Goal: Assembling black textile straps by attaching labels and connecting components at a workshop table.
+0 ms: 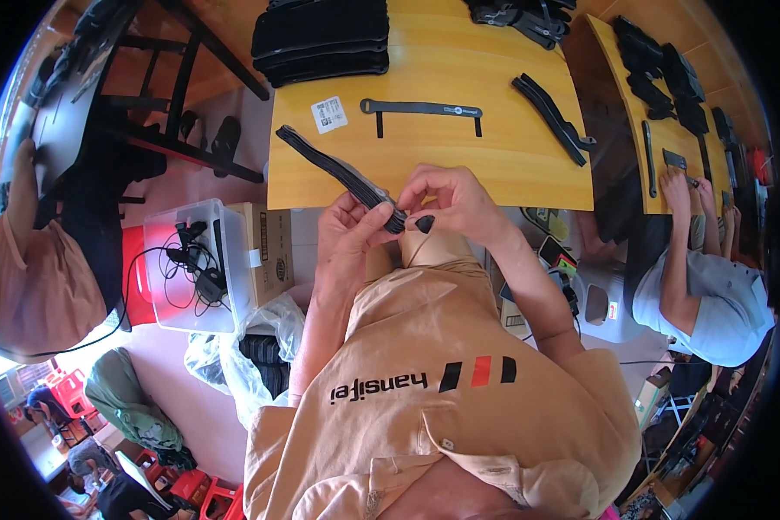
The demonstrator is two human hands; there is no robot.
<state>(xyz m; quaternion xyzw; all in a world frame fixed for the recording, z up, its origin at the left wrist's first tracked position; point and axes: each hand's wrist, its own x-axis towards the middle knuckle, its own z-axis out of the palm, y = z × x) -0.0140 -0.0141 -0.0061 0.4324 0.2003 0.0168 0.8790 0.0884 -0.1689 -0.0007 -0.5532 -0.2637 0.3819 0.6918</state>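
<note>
My left hand (347, 232) is closed around a bundle of flat black straps (334, 169), which slants up and left over the table's near edge. Close beside the bundle's lower end, my right hand (456, 206) pinches a small black rounded piece (425, 224); it looks like a strap end, though the fingers hide where it leads. Beyond both hands, a single dark strap (420, 108) with a slot at one end lies across the tabletop. Two short black strips (380, 125) stick out below it. A white printed label (328, 114) lies to its left.
The yellow table (459, 178) also carries a stack of black fabric pieces (321, 43), another strap bundle (550, 120) and black items at the back. Below left stands a clear bin (191, 269) of cables beside a cardboard box (269, 251). People sit on both sides.
</note>
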